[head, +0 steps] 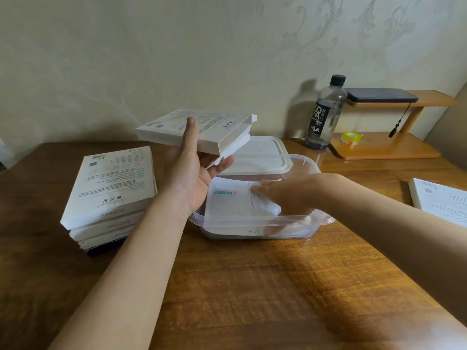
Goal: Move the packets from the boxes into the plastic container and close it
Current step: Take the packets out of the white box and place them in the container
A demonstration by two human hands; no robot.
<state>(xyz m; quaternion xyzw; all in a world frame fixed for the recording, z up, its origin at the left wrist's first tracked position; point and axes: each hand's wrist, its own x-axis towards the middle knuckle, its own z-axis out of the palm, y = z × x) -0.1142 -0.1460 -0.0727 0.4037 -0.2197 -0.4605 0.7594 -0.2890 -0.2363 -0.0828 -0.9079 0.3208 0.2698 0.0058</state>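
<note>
Box stack (111, 195) near tabletop (252, 286) left edge. Left hand (192, 173) grips open box (197, 130), raised above tabletop: thumb on top face, fingers curled underneath, open flap end pointing right. Lid (257, 155) flat just behind plastic container (240, 231), mid-tabletop. Packets (232, 203) lie flat inside container. Right hand (285, 195) inside container, fingers fairly straight, resting on top packet, no pinch. Bottle (326, 114) toward far right corner. Another box (439, 200) at right edge
</note>
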